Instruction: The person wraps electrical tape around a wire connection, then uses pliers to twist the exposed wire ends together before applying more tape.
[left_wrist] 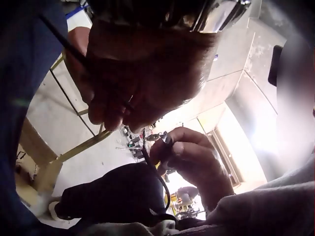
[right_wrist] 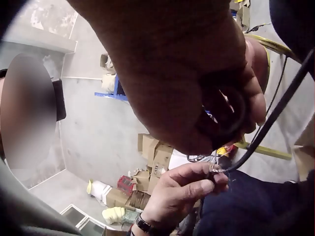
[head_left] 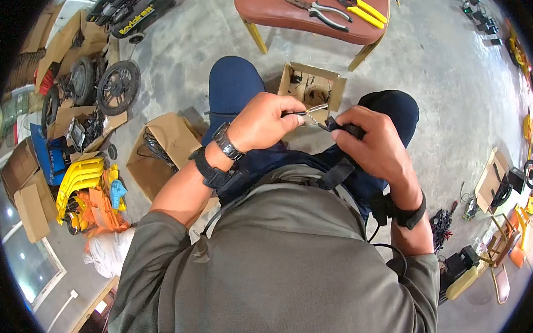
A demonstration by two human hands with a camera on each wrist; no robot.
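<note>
Over the lap, my left hand (head_left: 261, 123) pinches a black cable (head_left: 290, 113) between thumb and fingers. Bare, twisted metal strands (head_left: 318, 108) stick out past its fingertips toward the other hand. Just to the right, my right hand (head_left: 376, 140) grips a black ring-shaped thing (right_wrist: 239, 110), like a roll of tape, mostly hidden by the fingers. In the right wrist view a black cable (right_wrist: 275, 113) runs down to the strands at the left fingertips. The two hands are close together, with the strands between them.
An open cardboard box (head_left: 336, 95) with small dark pieces stands on the floor between the knees. Beyond it, pliers (head_left: 316, 13) and a yellow-handled tool (head_left: 368, 13) lie on a brown stool (head_left: 267, 18). Another box (head_left: 175, 140) holding cables is at the left, near a spoked wheel (head_left: 118, 88).
</note>
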